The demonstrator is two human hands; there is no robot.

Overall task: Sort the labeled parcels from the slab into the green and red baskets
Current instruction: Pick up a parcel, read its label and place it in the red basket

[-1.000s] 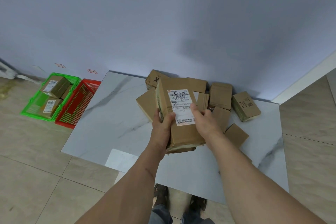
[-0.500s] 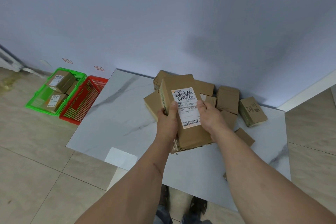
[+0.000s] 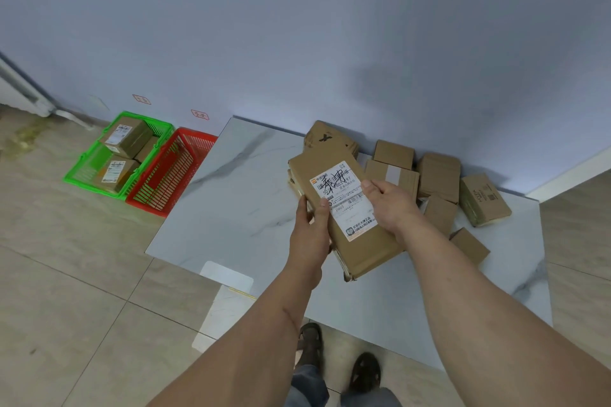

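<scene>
On the marble slab [image 3: 231, 182] we hold one labeled parcel [image 3: 344, 218] raised above the far pile of parcels [image 3: 436, 175], now tilted flatter than a second ago (label readable). Left hand [image 3: 310, 235] and right hand [image 3: 390, 205] both clasp its edges; the green basket [image 3: 82, 172] and red basket [image 3: 198, 139] wait far left.

Both hands, left hand [image 3: 309, 235] and right hand [image 3: 390, 205], hold a labeled parcel [image 3: 344, 208] above the slab [image 3: 238, 195].
</scene>
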